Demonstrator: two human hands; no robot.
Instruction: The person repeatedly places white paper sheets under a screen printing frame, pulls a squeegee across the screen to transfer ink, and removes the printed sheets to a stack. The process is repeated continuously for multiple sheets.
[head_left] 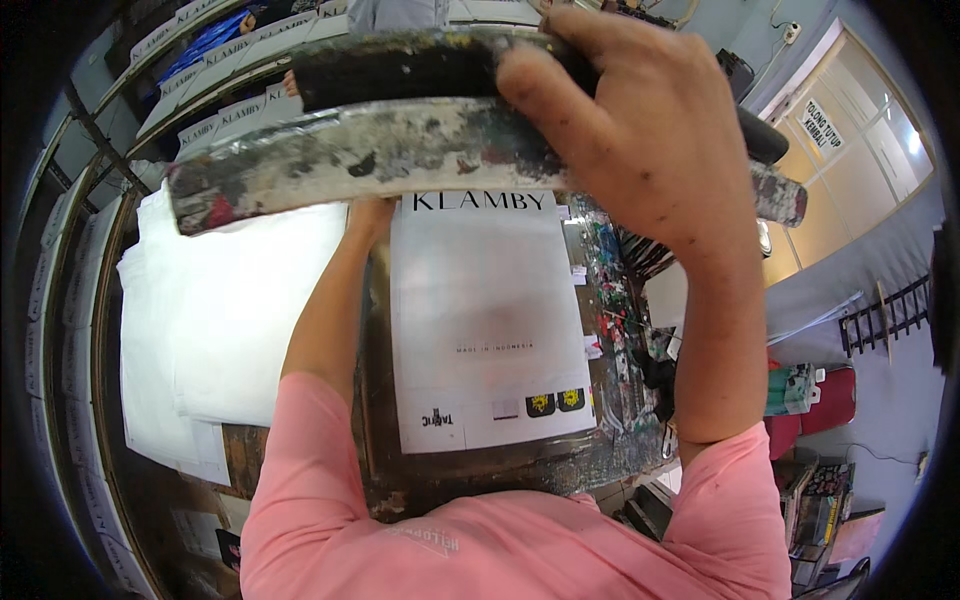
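A paint-spattered screen-printing frame (370, 155) is raised across the upper middle, seen edge-on, with a dark bar (400, 78) along it. My right hand (630, 120) is closed over it, thumb on the near side and fingers over the top. My left forearm reaches up behind the frame; only the wrist side of my left hand (372, 215) shows, its fingers hidden. Below lies a white printed sheet (485, 290) with black lettering at its top, a small line of print lower down and small logos along the near edge.
A thick stack of white sheets (230, 320) lies on the left. The dark worktable (420, 480) is paint-crusted along its right side. Racks with printed sheets (215, 75) stand at the left and back. A door (860, 140) and a red chair (830, 400) are on the right.
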